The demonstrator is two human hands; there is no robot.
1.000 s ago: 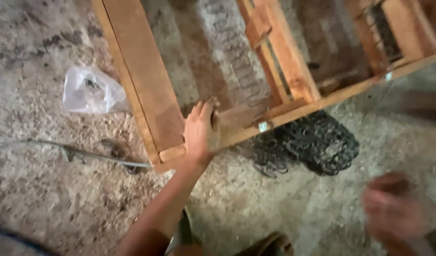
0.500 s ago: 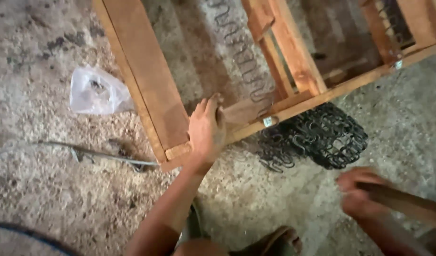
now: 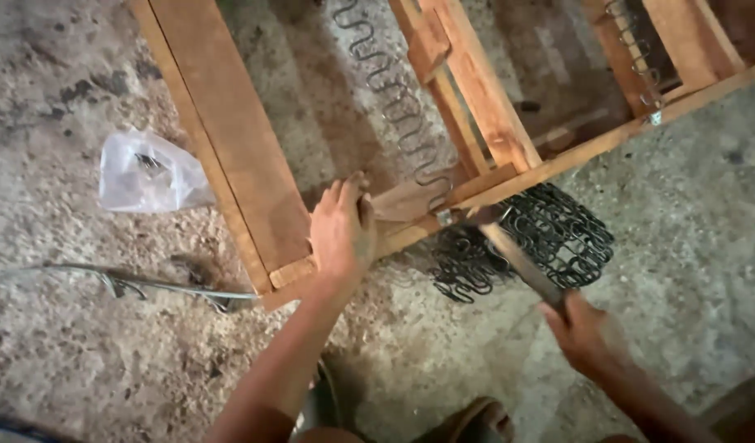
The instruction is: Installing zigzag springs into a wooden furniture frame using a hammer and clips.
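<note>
Your left hand (image 3: 342, 234) lies flat on the lower rail of the wooden frame (image 3: 246, 156), fingers spread and gripping nothing, fingertips just beside the zigzag spring (image 3: 398, 115) that ends at a metal clip (image 3: 444, 217). Your right hand (image 3: 590, 332) is clenched round the handle of a hammer (image 3: 517, 258), whose head sits at the clip.

Risk: the bracing fingers are near the strike point; a glancing blow off the small clip could land on them. The frame rests on gritty floor and could skid. The spring could snap loose. A pile of black springs (image 3: 549, 238) lies under the hammer.

Against the earlier frame, the hammer has come up from your right to the clip; your left hand stays put.
</note>
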